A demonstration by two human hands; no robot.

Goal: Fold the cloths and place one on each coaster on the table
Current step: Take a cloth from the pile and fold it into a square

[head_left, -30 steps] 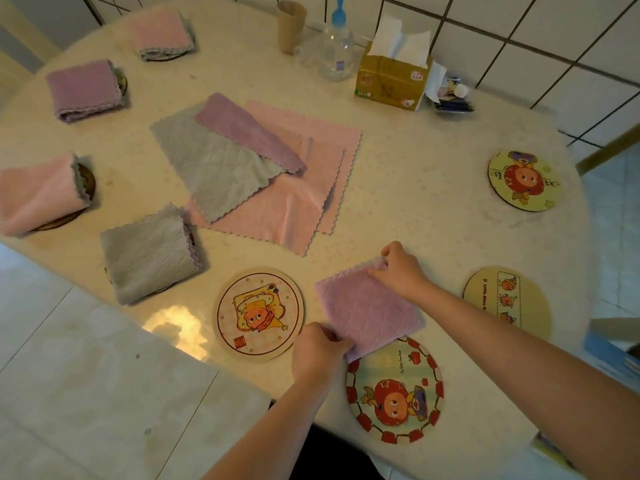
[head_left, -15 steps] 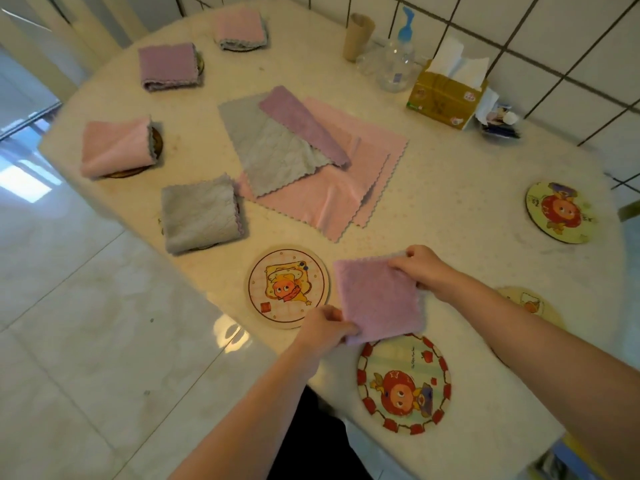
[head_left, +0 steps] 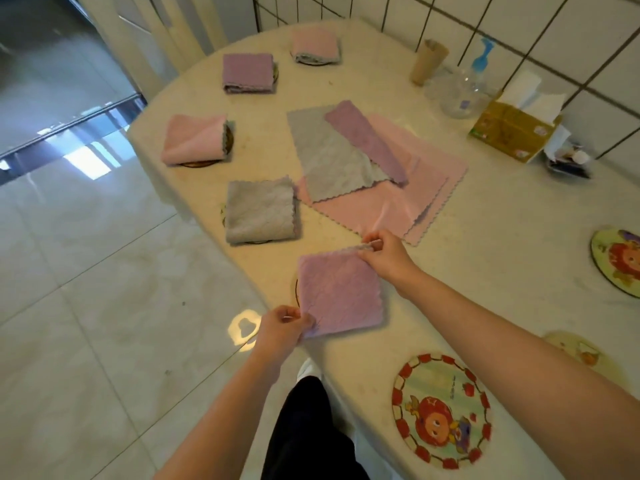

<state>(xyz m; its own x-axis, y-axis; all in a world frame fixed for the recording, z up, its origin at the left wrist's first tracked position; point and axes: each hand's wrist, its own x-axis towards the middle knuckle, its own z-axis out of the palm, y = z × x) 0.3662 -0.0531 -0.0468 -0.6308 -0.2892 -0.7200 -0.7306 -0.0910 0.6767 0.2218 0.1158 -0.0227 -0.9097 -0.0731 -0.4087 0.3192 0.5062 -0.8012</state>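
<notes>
Left hand pinching purple cloth at 7 o'clock, right hand pinching at 1. Might unfold if dropped crooked, missing coaster underneath.

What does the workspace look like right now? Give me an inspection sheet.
Surface: pale rounded table, against a tiled wall.
Job's things: four folded cloths on coasters at left; folded purple cloth covering a fifth coaster; unfolded cloth pile; three bare coasters at right, including the red-rimmed coaster.
Clutter: tissue box, pump bottle, cup.
Hands: left hand and right hand pinch opposite corners.
Cables: nothing seen.
Surroundings: glossy tiled floor.
</notes>
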